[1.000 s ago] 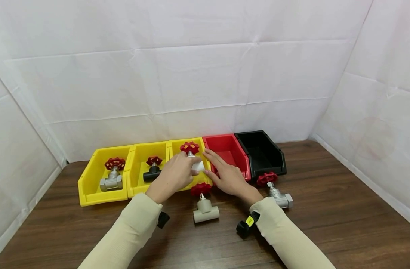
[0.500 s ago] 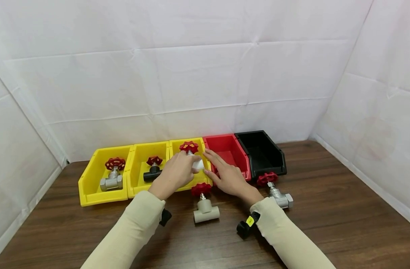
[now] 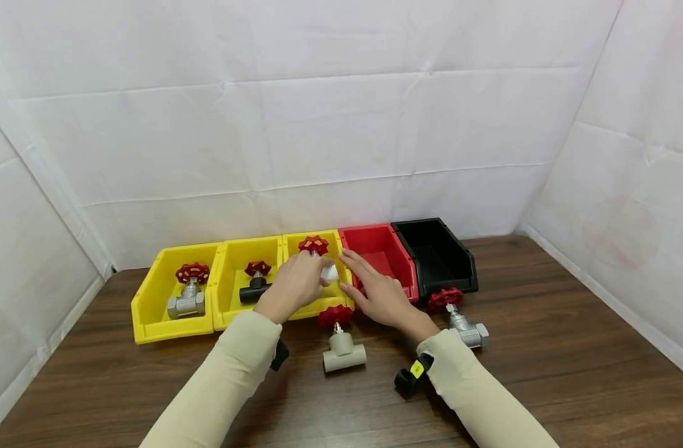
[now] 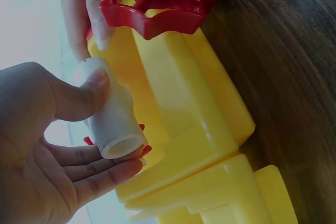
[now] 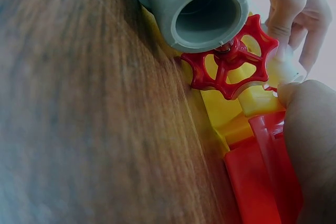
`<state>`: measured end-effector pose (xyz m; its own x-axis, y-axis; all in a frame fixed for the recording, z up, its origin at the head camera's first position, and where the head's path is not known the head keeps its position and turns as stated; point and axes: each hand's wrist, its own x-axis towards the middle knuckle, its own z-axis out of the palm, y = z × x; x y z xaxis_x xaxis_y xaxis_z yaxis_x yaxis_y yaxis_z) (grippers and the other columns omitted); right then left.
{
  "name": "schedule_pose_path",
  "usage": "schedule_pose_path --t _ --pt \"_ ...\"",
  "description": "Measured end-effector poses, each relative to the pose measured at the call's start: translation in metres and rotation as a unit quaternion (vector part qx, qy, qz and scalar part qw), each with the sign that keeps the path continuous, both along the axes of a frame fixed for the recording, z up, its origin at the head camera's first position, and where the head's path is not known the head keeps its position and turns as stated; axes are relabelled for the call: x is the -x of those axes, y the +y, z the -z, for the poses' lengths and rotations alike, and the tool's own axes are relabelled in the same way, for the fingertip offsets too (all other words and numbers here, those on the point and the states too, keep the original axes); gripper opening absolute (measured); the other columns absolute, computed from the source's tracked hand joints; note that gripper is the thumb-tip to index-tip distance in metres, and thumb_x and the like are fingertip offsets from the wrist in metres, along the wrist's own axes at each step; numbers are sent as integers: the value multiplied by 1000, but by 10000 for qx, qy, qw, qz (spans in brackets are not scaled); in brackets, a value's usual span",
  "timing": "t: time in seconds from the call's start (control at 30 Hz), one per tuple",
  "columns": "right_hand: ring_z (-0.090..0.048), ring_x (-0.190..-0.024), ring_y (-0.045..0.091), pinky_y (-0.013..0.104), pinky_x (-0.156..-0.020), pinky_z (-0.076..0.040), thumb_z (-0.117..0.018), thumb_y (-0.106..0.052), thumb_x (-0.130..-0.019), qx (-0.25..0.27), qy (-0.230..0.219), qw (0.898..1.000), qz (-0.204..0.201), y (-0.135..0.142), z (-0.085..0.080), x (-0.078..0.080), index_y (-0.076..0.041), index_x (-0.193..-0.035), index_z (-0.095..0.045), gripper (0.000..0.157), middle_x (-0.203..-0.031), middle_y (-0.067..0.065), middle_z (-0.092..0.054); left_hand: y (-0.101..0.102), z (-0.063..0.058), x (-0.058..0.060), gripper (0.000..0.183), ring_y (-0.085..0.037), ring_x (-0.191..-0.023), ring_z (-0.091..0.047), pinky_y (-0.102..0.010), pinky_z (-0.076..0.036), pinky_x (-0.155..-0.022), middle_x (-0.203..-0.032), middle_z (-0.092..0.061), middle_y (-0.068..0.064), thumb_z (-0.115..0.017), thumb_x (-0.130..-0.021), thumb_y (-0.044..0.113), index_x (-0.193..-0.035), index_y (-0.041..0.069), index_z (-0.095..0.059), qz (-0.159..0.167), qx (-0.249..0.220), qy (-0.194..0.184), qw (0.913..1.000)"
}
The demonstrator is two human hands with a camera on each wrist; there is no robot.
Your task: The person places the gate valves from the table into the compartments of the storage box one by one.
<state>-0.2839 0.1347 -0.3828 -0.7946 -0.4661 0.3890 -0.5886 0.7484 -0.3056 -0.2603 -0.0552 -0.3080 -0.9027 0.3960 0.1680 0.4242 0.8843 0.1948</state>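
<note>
In the head view, my left hand (image 3: 296,281) holds a white valve (image 3: 330,272) with a red handwheel over the third yellow bin (image 3: 319,307). The left wrist view shows the thumb on one side of its white pipe body (image 4: 118,114) and the fingers on the other; the handwheel is mostly hidden there. My right hand (image 3: 381,298) has its fingers extended along that bin's right rim, beside the red bin (image 3: 369,236). Below and between the hands, a beige valve (image 3: 343,353) with a red handwheel stands on the table.
The left yellow bin (image 3: 150,330) holds a silver valve (image 3: 187,302), and the middle yellow bin (image 3: 223,314) a black one (image 3: 254,291). A black bin (image 3: 464,277) ends the row at right. Another silver valve (image 3: 467,330) lies by the right forearm.
My left wrist and forearm have shifted slightly right, and the white valve's handwheel has moved a little left. My right hand has stayed in place.
</note>
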Motion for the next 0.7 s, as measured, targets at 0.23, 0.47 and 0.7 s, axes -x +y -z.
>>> schedule_pose_path --t 0.23,0.47,0.7 --pt "-62 -89 20 26 -51 -42 -54 -42 -96 23 36 10000 -8 0 0 -1 -29 -152 -29 62 -156 -11 -23 3 7 7 38 -24 -84 -61 -37 -53 -80 -102 -68 -8 -78 -82 19 -118 11 -69 131 170 11 9998" --pt "-60 -83 19 26 -49 -42 -53 -43 -96 48 60 10000 -13 0 0 -1 -27 -151 -31 61 -155 -11 -24 8 9 12 28 -21 -73 -59 -35 -54 -71 -95 -68 -6 -76 -83 19 -109 9 -71 159 365 57 9992" --pt "-57 -72 16 25 -46 -41 -55 -41 -96 64 116 9999 -16 0 2 1 -27 -151 -31 62 -155 -12 -24 11 11 16 25 -20 -69 -57 -35 -54 -68 -93 -68 -6 -76 -83 19 -106 10 -71 139 433 -37 9990"
